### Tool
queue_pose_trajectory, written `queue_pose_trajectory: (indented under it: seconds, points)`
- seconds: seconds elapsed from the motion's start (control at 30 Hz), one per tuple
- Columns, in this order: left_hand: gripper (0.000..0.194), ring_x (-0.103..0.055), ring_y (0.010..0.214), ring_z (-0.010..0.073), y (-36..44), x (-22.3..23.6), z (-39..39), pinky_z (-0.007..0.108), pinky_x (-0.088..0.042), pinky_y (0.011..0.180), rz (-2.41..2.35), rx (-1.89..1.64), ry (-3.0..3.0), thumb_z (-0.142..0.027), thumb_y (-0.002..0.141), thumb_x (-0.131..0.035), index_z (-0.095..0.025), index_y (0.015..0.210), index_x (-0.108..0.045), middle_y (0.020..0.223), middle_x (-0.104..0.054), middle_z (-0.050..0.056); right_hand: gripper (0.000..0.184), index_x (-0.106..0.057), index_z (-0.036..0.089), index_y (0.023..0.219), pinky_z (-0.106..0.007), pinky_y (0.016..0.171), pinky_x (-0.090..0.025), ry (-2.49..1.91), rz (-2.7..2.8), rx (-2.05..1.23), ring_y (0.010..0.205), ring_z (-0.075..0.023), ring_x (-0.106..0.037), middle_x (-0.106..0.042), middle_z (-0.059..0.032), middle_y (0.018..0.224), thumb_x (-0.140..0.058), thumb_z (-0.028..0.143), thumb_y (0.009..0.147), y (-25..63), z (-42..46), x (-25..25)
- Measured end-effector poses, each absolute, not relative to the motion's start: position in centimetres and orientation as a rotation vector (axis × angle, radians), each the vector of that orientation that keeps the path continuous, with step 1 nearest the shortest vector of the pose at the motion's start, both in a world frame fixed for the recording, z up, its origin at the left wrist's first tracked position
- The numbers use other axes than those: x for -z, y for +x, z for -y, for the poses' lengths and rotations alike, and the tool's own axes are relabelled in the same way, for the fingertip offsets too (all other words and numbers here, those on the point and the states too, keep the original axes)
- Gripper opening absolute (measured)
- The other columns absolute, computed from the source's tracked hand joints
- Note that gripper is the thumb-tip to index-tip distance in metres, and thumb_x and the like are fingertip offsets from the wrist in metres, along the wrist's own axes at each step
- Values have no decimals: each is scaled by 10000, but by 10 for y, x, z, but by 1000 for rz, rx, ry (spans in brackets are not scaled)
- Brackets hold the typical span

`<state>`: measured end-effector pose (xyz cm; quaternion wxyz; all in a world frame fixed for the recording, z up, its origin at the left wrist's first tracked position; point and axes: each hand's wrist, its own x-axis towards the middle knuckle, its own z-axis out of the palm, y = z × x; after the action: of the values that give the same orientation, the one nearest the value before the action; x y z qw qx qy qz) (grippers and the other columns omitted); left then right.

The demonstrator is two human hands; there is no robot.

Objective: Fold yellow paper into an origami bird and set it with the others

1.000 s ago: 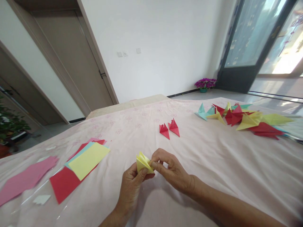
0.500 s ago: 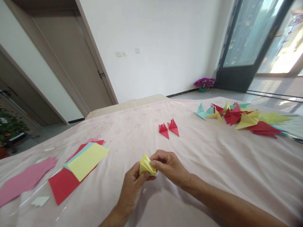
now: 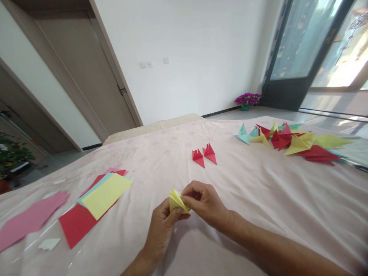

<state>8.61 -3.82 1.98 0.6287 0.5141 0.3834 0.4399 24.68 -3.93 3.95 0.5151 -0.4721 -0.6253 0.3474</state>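
Note:
A partly folded yellow origami paper (image 3: 176, 202) is held between my two hands above the cloth. My left hand (image 3: 163, 220) pinches its lower left side, thumb across the front. On the other side, my right hand (image 3: 204, 200) is closed with thumb and fingertips at the paper's right edge, hiding part of it. Just beyond my hands, two red folded paper cranes (image 3: 209, 154) lie side by side on the pink tablecloth (image 3: 155, 168).
To the left is a stack of paper sheets, yellow (image 3: 107, 194) on top, blue and red below. Pink paper (image 3: 31, 221) and white scraps (image 3: 49, 244) lie farther left. A pile of red, yellow and blue-green folded paper cranes (image 3: 300, 143) sits at the far right.
The flaps at the top of the yellow paper are closer together than before. My right fingers have shifted slightly along its right edge, while the left grip stays.

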Motion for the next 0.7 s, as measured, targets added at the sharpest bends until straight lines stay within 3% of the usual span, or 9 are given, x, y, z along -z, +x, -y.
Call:
queue_pose_trajectory:
  seconds: [0.13, 0.33, 0.47, 0.7]
  points:
    - [386, -698, 894, 262, 86, -24, 36, 345, -589, 760, -846, -1057, 1012, -435, 690, -800, -135, 927, -743, 916, -747, 111, 129, -633, 168, 878, -235, 552, -472, -989, 1339, -1031, 590, -116, -591, -640, 11, 683, -602, 292, 854, 250, 37, -38]
    - [288, -696, 889, 211, 82, -17, 31, 303, -588, 767, -745, -1077, 907, -358, 745, -782, -140, 927, -736, 957, -745, 91, 99, -687, 186, 894, -240, 583, -463, -838, 1656, -604, 697, -129, -589, -625, -36, 811, -592, 204, 871, 258, 41, -43]
    - [249, -679, 817, 166, 81, -15, 30, 302, -585, 773, -699, -1086, 905, -332, 766, -770, -138, 917, -730, 928, -738, 68, 174, -679, 208, 987, -280, 707, -496, -774, 1826, -373, 802, -149, -597, -608, -56, 922, -596, 151, 845, 262, 41, -43]
    - [293, -665, 856, 180, 82, -18, 29, 310, -573, 783, -712, -1055, 948, -356, 765, -769, -137, 955, -726, 964, -727, 84, 69, -660, 227, 887, -304, 714, -447, -866, 2097, -106, 771, -157, -559, -621, -45, 950, -616, 204, 837, 272, 39, -53]
